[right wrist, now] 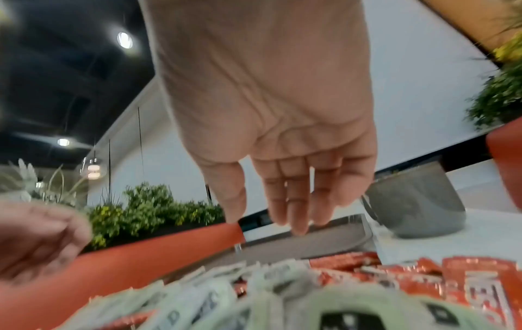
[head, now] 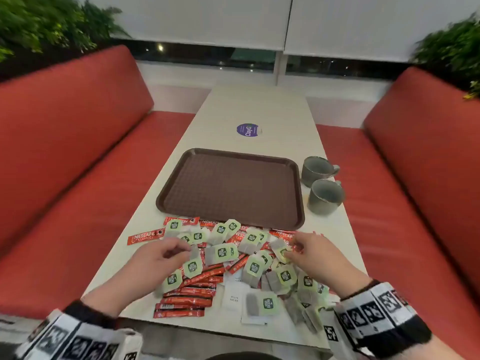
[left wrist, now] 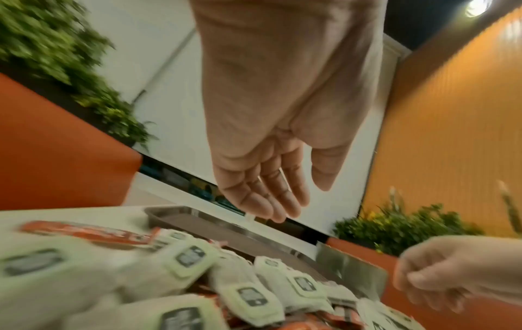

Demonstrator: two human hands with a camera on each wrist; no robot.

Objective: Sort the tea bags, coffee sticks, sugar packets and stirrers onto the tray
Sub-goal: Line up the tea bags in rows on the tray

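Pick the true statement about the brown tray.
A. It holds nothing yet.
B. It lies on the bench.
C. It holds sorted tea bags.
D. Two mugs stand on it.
A: the brown tray lies bare on the table, beyond the mixed pile of packets.

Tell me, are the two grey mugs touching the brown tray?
Apart. The head view shows a strip of pale table between the tray's right rim and both mugs: the far mug and the near mug.
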